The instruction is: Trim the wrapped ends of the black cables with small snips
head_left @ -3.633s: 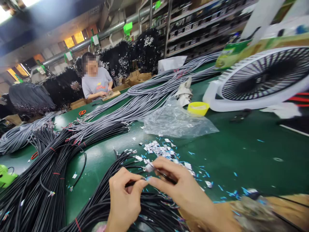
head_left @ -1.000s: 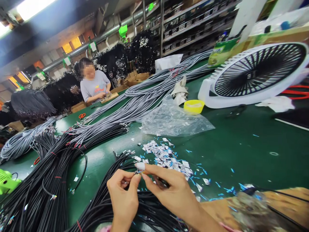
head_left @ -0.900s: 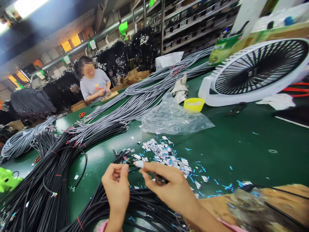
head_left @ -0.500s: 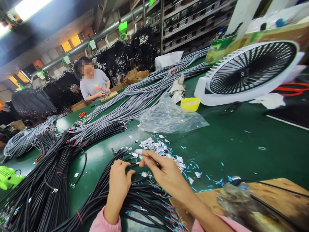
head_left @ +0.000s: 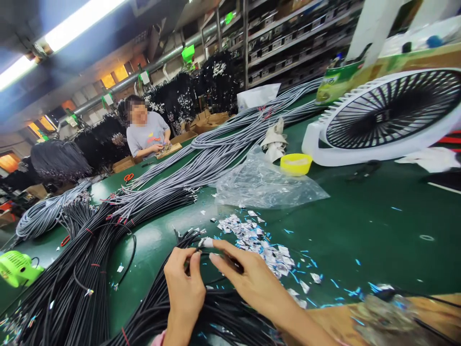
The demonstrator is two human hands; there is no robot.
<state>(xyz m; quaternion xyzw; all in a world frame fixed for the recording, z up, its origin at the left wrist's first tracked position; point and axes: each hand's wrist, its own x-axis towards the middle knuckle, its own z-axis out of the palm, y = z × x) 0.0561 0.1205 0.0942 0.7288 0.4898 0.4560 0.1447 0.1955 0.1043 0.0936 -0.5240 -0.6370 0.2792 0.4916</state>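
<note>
My left hand (head_left: 185, 286) pinches the end of a black cable (head_left: 187, 238) from the bundle (head_left: 201, 312) lying under both hands. My right hand (head_left: 248, 278) is closed too: its taped forefinger and thumb meet the same cable end, and a dark thin tool shows between its fingers. Just beyond the fingertips lies a heap of silver foil scraps (head_left: 257, 240) with blue sleeve bits (head_left: 334, 283) scattered around it on the green table (head_left: 360, 226).
Big bundles of black cables (head_left: 82, 259) and grey cables (head_left: 216, 154) run across the left. A clear plastic bag (head_left: 262, 185), yellow bowl (head_left: 296, 163) and white fan (head_left: 389, 120) stand beyond. A co-worker (head_left: 147, 132) sits at the far end. A wooden board (head_left: 414, 312) lies bottom right.
My left hand let go of one cable end, reached down into the bundle and now pinches another end. My right hand followed it, staying closed on its tool.
</note>
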